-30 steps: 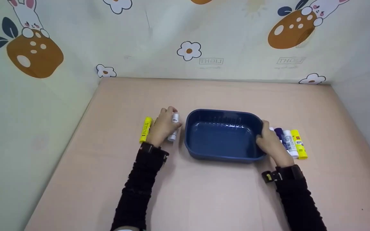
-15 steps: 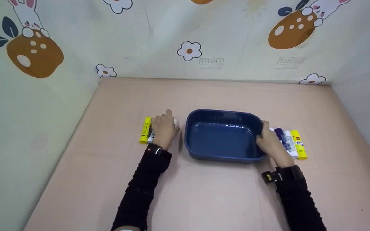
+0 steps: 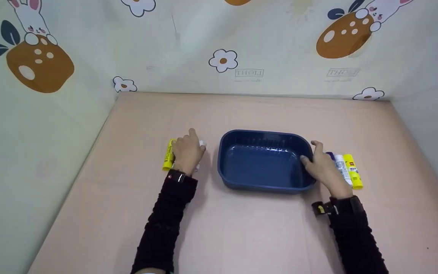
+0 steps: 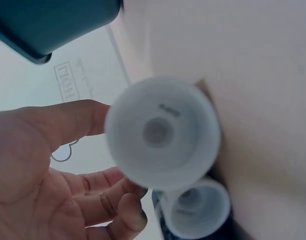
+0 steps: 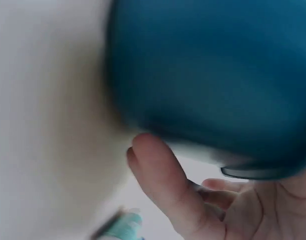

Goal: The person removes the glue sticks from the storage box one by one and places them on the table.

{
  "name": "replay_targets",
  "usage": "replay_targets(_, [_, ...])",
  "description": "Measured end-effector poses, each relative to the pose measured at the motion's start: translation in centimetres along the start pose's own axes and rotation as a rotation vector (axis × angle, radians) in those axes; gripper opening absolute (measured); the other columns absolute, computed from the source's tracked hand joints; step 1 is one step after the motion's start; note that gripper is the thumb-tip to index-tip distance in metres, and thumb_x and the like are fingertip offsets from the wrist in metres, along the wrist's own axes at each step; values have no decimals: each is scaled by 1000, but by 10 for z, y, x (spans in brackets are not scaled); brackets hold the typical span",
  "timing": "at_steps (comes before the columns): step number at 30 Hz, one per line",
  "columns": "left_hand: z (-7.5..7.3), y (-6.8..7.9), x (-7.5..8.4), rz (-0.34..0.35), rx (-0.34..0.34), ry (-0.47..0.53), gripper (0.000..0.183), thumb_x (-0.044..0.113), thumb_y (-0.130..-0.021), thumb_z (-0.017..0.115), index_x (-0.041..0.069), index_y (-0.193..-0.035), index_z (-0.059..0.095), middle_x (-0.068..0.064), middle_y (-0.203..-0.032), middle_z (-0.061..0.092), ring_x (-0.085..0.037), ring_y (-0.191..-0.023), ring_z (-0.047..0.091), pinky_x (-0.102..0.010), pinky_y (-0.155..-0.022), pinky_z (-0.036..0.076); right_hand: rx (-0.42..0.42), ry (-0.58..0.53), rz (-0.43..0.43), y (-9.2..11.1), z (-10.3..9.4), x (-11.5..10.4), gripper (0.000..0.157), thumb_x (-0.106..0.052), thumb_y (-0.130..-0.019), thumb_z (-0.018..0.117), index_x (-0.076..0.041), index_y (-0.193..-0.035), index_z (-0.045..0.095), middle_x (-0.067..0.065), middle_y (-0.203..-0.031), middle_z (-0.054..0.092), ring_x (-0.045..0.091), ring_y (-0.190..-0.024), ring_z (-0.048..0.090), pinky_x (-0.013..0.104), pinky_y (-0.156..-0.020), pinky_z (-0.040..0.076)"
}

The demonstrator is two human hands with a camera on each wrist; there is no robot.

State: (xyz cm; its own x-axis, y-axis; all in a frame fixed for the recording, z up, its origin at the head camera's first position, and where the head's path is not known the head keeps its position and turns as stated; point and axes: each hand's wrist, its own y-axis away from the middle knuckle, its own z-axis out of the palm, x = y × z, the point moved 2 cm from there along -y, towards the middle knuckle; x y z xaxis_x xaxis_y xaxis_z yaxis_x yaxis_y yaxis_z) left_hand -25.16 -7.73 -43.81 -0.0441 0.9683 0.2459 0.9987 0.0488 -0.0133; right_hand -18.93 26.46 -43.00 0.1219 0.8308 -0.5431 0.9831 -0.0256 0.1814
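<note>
My left hand (image 3: 188, 152) is over a group of glue sticks on the table, index finger pointing away. In the left wrist view its thumb meets the side of a white glue stick (image 4: 162, 135), and its other fingers lie loosely bent below. A second white-ended stick (image 4: 197, 210) lies against that one; a yellow glue stick (image 3: 168, 158) shows at the hand's left. My right hand (image 3: 324, 169) is at the right end of a dark blue tub (image 3: 261, 167), thumb over the rim, index lifted off it. In the right wrist view one finger is by the outer wall.
To the right of the tub lie a purple stick (image 3: 331, 156), a white glue stick (image 3: 343, 168) and a yellow glue stick (image 3: 353, 171), side by side and partly behind the right hand. A patterned wall covering (image 3: 181, 45) rises behind the pinkish table (image 3: 242, 228).
My left hand has brought the white glue stick left toward the others, its grip loosened. The right hand has eased slightly right and spread from the tub's rim; the tub stays put.
</note>
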Motion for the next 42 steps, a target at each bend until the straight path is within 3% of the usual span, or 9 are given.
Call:
replay_targets(6, [-13, 2, 2, 54, -109, 100, 41, 30, -88, 61, 0, -113, 49, -20, -104, 63, -35, -94, 60, -44, -84, 45, -197, -89, 32, 16, -19, -1, 65, -25, -95, 46, 9, -139, 12, 37, -104, 54, 28, -59, 64, 39, -54, 54])
replay_targets(9, [-22, 6, 8, 118, -231, 194, 37, 31, -91, 56, 1, -112, 55, -15, -101, 63, -27, -88, 58, -37, -79, 45, -287, -71, 27, 24, -27, 0, 48, -25, -95, 48, 11, -123, 35, 24, -82, 60, 20, -56, 61, 35, -51, 53])
replay_targets(12, [-29, 13, 16, 199, -412, 282, 35, 33, -93, 52, 0, -102, 62, -15, -92, 66, -23, -76, 57, -31, -69, 44, -375, -24, 7, 29, -30, 0, 34, -25, -95, 48, 9, -99, 52, 15, -70, 63, 18, -55, 61, 33, -52, 53])
replay_targets(15, [-33, 21, 22, 285, -572, 322, 35, 31, -95, 50, -1, -91, 65, -18, -83, 69, -25, -69, 61, -30, -62, 45, -430, 13, -14, 30, -30, -1, 33, -23, -96, 46, 7, -86, 56, 11, -65, 65, 18, -54, 62, 32, -52, 53])
replay_targets(18, [-35, 27, 26, 318, -663, 318, 32, 27, -95, 51, -1, -85, 63, -20, -80, 70, -32, -71, 66, -32, -61, 47, -435, 36, -39, 29, -29, -3, 33, -20, -96, 44, 7, -82, 57, 10, -61, 65, 16, -51, 62, 30, -52, 53])
replay_targets(25, [-33, 28, 25, 316, -680, 285, 25, 21, -95, 50, 0, -85, 57, -15, -75, 70, -32, -75, 67, -23, -54, 37, -366, 57, -66, 24, -25, -4, 28, -16, -97, 41, 5, -83, 53, 9, -56, 64, 17, -46, 60, 30, -50, 51])
replay_targets(30, [-29, 23, 25, 282, -646, 342, 24, 22, -97, 48, 1, -89, 57, -16, -76, 70, -34, -75, 68, -26, -56, 42, -292, -18, -46, 16, -20, -2, 27, -18, -98, 37, 4, -87, 48, 9, -58, 64, 18, -47, 61, 29, -46, 49])
replay_targets(36, [-22, 16, 25, 200, -593, 506, 22, 21, -97, 46, 1, -96, 55, -15, -75, 70, -32, -76, 68, -33, -64, 47, -226, -201, 8, 5, -12, 7, 29, -24, -101, 31, 3, -93, 40, 13, -67, 68, 24, -54, 66, 30, -42, 46])
replay_targets(42, [-13, 10, 24, 109, -568, 779, 15, 15, -97, 45, 0, -98, 48, -11, -65, 66, -18, -53, 63, -40, -67, 54, -128, -386, 52, -4, -4, 11, 28, -28, -101, 31, 0, -99, 36, 5, -61, 64, 13, -43, 58, 31, -45, 50])
